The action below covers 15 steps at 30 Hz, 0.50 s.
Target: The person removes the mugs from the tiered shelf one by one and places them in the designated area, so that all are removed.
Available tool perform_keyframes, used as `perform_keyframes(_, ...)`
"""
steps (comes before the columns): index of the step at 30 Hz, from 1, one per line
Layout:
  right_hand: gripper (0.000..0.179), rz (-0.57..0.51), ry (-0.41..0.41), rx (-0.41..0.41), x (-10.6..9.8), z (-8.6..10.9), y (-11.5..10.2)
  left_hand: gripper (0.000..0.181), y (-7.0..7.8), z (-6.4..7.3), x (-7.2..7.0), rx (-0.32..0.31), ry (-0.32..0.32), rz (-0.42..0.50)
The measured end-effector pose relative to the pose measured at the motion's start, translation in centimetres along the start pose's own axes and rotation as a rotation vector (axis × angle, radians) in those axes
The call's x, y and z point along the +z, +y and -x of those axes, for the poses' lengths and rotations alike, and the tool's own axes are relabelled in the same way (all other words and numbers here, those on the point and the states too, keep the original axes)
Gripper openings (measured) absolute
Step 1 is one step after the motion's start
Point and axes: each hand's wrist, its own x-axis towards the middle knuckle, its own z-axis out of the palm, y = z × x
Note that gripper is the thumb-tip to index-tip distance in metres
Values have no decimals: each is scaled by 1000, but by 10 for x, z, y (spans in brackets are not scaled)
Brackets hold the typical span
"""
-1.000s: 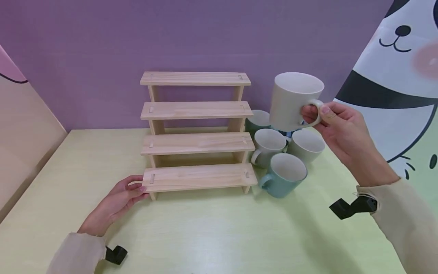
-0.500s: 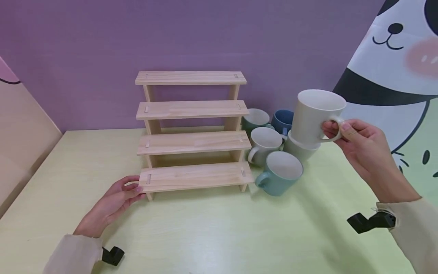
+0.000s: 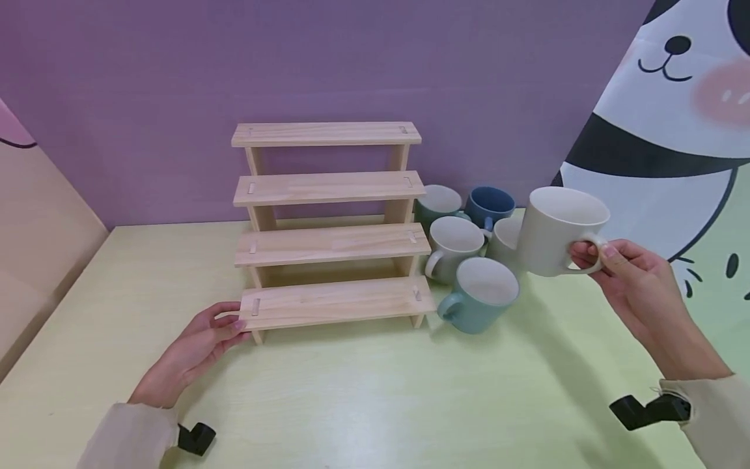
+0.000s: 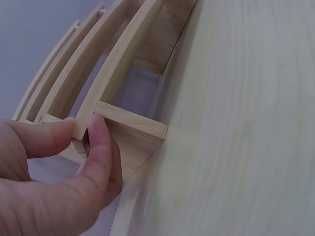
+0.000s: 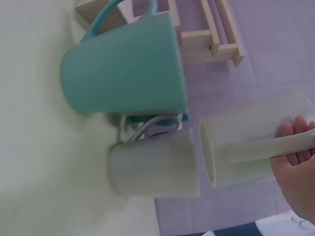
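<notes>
My left hand (image 3: 190, 352) pinches the left end of the lowest step of a four-tier wooden shelf (image 3: 336, 305). In the left wrist view the thumb (image 4: 49, 139) lies on the step's top and fingers are beneath it. My right hand (image 3: 644, 290) grips a white mug (image 3: 547, 238) by its handle and holds it upright in the air, right of a cluster of mugs. The raised mug partly hides a second white mug (image 3: 502, 240) behind it. In the right wrist view, the turquoise mug (image 5: 125, 69) and that second mug (image 5: 152, 167) stand close by.
Between the shelf and the raised mug stand a light grey mug (image 3: 448, 260), a green mug (image 3: 430, 212) and a blue mug (image 3: 492, 205), close together on the pale table (image 3: 351, 404). A purple wall (image 3: 328, 58) rises behind; a panda-print panel (image 3: 650, 137) stands at right.
My right hand has carried the white mug rightward and down, from above the cluster to its right side, uncovering the blue mug. The left hand has kept its hold on the shelf.
</notes>
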Motion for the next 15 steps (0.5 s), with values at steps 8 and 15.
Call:
perform_keyframes(8, 28, -120, -92, -56, -17, 11, 10, 46, 0, 0, 0, 18, 6, -3)
perform_keyframes(15, 31, -107, -127, -92, -27, 21, 15, 48, 1, -1, 0, 1, -1, -13)
